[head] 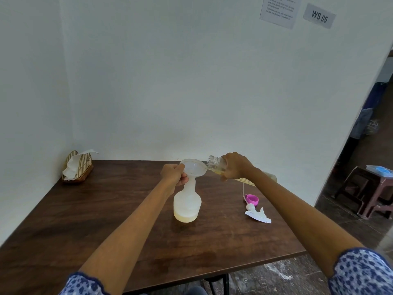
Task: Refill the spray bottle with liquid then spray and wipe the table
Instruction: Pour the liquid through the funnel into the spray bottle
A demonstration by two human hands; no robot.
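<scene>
From the head camera, the spray bottle (187,204), a translucent white one with a wide base and narrow neck, stands upright near the middle of the dark wooden table (106,220). A shallow layer of pale yellow liquid fills its bottom. A translucent funnel (194,168) sits in its open neck. The left hand (173,174) grips the funnel's near rim and the neck just below it, fingers curled.

The right hand (235,165) grasps a clear refill bottle (217,165) tilted almost level, its threaded mouth open and touching the funnel's far rim. A little yellow liquid lies along the lower side of its neck. Its far end sticks out past the wrist, and a yellowish label shows there; the print is too blurred to read.

To the right of the spray bottle lie a pink cap (252,199) and, just nearer, the white spray head (256,213) on its side with its thin tube running away from the camera.

At the far left corner a gold wire holder (79,167) contains white paper napkins (71,171).

On the wall a grey sign (319,16) reads "WS 05". Beside it hangs a printed sheet (279,10) whose lines are too small to read.
</scene>
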